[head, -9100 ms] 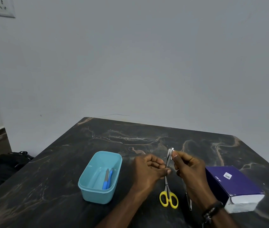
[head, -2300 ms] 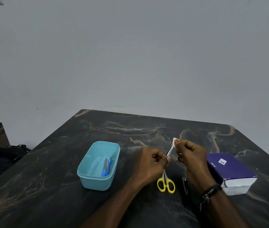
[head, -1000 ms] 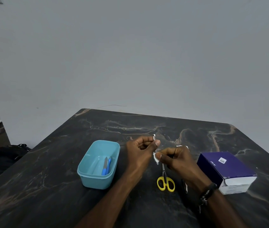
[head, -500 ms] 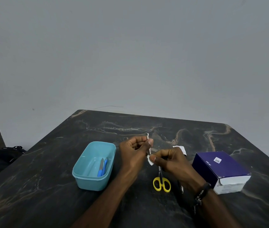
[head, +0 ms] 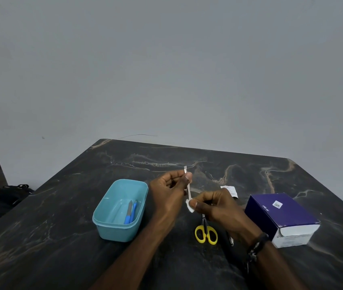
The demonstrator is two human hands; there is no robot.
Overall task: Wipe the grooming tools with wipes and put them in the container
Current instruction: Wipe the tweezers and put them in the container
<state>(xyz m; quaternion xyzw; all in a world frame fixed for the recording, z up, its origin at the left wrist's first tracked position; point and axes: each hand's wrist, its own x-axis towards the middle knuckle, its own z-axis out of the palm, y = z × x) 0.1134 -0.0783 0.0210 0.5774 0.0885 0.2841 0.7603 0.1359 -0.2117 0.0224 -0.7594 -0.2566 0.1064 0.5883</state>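
My left hand [head: 169,192] pinches a thin silver metal tool [head: 188,187] near its upper end and holds it upright above the table. My right hand [head: 216,206] pinches a small white wipe [head: 189,205] around the tool's lower end. The light blue container [head: 120,208] stands to the left of my hands with a blue-handled tool [head: 130,212] lying inside. Yellow-handled scissors [head: 205,234] lie on the table below my right hand. Another slim metal tool [head: 230,239] lies partly hidden beside my right wrist.
A purple and white box [head: 281,218] sits at the right on the dark marbled table [head: 61,237]. A torn white wipe packet [head: 230,190] lies behind my right hand. A dark bag [head: 5,195] lies on the floor at the left.
Both hands with the metal tool have shifted left toward the container. My right hand and the wipe slid from the tool's upper end down to its lower end.
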